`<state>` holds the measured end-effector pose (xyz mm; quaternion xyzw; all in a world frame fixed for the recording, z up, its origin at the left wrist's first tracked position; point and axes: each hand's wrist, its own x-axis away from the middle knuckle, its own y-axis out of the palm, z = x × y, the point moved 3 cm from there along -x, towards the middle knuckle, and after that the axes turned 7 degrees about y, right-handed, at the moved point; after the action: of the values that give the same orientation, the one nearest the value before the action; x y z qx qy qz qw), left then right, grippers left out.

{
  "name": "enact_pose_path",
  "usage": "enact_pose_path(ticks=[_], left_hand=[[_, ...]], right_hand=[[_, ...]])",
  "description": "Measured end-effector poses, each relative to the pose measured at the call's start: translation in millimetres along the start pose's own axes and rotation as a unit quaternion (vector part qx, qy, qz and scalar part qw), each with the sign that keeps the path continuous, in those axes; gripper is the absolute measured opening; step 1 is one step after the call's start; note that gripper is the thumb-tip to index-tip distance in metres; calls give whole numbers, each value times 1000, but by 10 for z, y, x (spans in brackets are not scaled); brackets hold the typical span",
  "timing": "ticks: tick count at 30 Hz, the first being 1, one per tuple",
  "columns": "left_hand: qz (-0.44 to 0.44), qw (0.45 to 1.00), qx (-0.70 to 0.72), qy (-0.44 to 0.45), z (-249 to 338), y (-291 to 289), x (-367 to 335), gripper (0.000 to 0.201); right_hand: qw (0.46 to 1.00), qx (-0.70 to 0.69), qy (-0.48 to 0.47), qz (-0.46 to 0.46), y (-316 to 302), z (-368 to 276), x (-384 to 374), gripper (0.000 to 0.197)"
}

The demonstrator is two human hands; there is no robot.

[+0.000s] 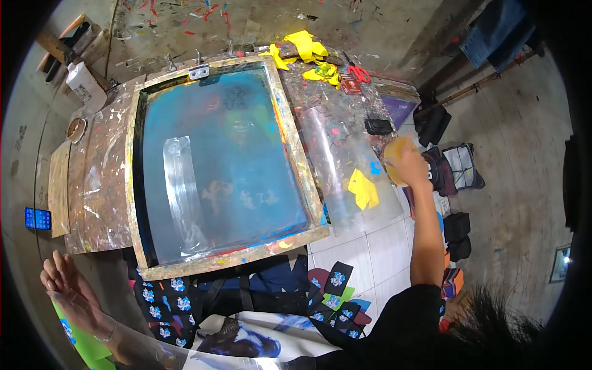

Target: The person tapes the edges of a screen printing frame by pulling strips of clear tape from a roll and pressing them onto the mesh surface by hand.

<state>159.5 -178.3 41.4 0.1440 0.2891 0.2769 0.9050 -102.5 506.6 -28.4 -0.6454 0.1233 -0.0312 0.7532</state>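
My left hand [69, 290] is raised at the left, its fingers curled and pinched on a strip of clear tape [148, 345] that runs past the wrist and over my lap. On the far right, my right hand [412, 165] is closed around a yellowish roll of tape [398, 154], beyond the table's right edge. Between them lies a wooden-framed printing screen [231, 129] with blue mesh. One shiny length of clear tape [180, 185] is stuck lengthwise on the left part of its mesh. A metal hinge clamp [198, 73] sits at the far edge of the frame.
A clear plastic sheet [336, 166] with a yellow cloth piece [362, 189] lies right of the screen. Yellow scraps [302, 46], red scissors [358, 74] and a black case [378, 127] are farther back. A phone [38, 218] and white jug [85, 86] are left. Printed dark pieces [338, 277] lie near me.
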Motion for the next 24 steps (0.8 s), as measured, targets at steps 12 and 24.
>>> enact_pose_path(ticks=[12,24], left_hand=[[-53,994,95,-16,-43,-132,44,33],[37,949,-283,-133,-1038,183,43,14]], right_hand=[[606,-574,-523,-171,-1979,-1771,2027,38],[675,-725,-120,-60,-879,-2386,1434,8]])
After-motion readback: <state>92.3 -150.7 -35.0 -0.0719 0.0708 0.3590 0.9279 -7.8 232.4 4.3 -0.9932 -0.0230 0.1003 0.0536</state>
